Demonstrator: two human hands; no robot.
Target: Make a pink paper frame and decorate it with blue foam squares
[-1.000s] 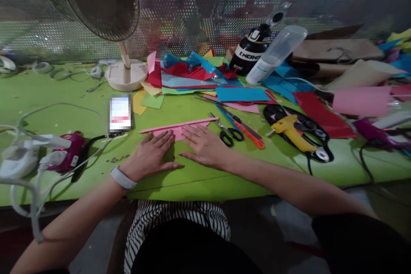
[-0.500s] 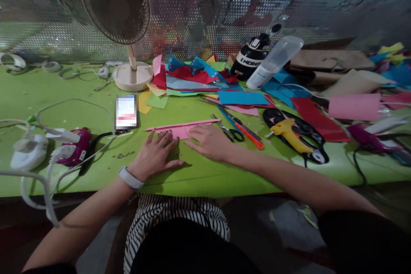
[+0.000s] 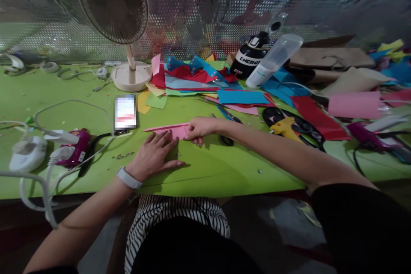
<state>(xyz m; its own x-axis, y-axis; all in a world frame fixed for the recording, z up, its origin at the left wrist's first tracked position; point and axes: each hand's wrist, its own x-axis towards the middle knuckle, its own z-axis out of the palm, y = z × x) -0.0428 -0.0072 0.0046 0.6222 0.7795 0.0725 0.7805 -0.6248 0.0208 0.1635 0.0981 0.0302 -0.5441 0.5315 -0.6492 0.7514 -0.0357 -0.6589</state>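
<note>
A folded strip of pink paper (image 3: pixel 178 132) lies on the green tabletop in front of me, with a narrow raised fold along its far edge. My left hand (image 3: pixel 154 150) rests flat on its left part, open with the fingers spread. Over the right part is my right hand (image 3: pixel 201 129), its fingers curled in and the thumb pressed at the paper. It hides that end of the strip. Partly behind my right forearm lie scissors (image 3: pixel 227 140) and a blue cutter knife, whose orange end is covered.
A phone (image 3: pixel 126 112) and a fan (image 3: pixel 131 76) stand beyond my left hand. Power plugs (image 3: pixel 75 147) with cables are at left. A yellow glue gun (image 3: pixel 287 129) lies on a black holder at right. Coloured paper (image 3: pixel 242 96), a black bottle (image 3: pixel 248 58) and a clear bottle line the back.
My right hand has gone from lying flat on the paper to curled closed at its right part. Its forearm has shifted up, covering the cutter's orange end. My left hand stays put.
</note>
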